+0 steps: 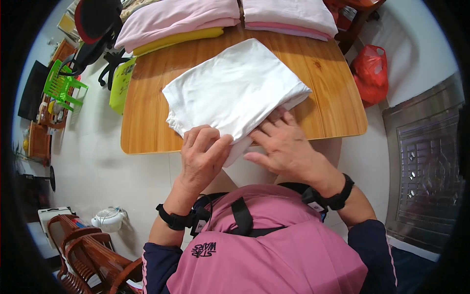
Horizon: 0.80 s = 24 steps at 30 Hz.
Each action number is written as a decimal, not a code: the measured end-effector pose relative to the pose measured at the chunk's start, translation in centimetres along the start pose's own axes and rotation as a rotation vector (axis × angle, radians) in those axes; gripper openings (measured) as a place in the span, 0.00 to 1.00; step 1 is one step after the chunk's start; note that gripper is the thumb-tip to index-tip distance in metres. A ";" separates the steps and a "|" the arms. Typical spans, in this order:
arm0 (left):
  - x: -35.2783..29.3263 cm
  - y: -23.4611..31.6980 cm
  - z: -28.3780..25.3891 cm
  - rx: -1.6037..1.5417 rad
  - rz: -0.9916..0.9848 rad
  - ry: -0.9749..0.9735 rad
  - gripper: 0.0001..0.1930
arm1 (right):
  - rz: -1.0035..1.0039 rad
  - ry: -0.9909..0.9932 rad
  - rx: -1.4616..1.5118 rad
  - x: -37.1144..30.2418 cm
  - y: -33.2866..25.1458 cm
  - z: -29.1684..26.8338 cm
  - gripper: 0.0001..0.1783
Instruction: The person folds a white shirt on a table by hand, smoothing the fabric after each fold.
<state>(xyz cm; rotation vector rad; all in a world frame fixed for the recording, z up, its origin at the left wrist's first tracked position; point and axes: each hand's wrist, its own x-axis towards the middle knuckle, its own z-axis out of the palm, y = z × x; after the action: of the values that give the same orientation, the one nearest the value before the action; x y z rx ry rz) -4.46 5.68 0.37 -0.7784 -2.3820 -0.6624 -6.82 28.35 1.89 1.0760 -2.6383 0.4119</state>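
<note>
The white cloth (235, 85) lies folded on the counter (338, 112), near corner overhanging the counter's front edge. There the left hand (199, 152) has a curled grip pinching it, seemingly to steady it; the right hand (286, 144) has its grip spread loosely, clasping nothing, fingers against the fold, probably bracing it. Dark lettering (203, 250) marks the pink shirt (274, 245) before the counter

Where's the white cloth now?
The white cloth is in the upper middle of the head view, on the wooden table, reaching past its near edge, where the left hand and right hand touch it.
</note>
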 end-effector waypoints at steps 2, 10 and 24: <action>0.0 0.0 0.0 0.003 -0.006 -0.004 0.13 | -0.036 0.093 0.024 0.2 -0.2 0.7 0.26; -0.1 -0.1 -0.2 0.010 0.030 -0.007 0.11 | 0.409 0.038 0.094 -0.7 5.5 -0.8 0.20; -0.1 -0.1 0.2 0.011 0.070 0.014 0.16 | -0.074 0.163 0.123 0.9 -2.2 -1.4 0.26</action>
<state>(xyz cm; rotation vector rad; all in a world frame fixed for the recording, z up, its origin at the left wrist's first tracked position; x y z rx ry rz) -4.54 5.70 0.09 -0.8460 -2.3324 -0.6229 -5.69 26.73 3.84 1.1223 -2.4502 0.6248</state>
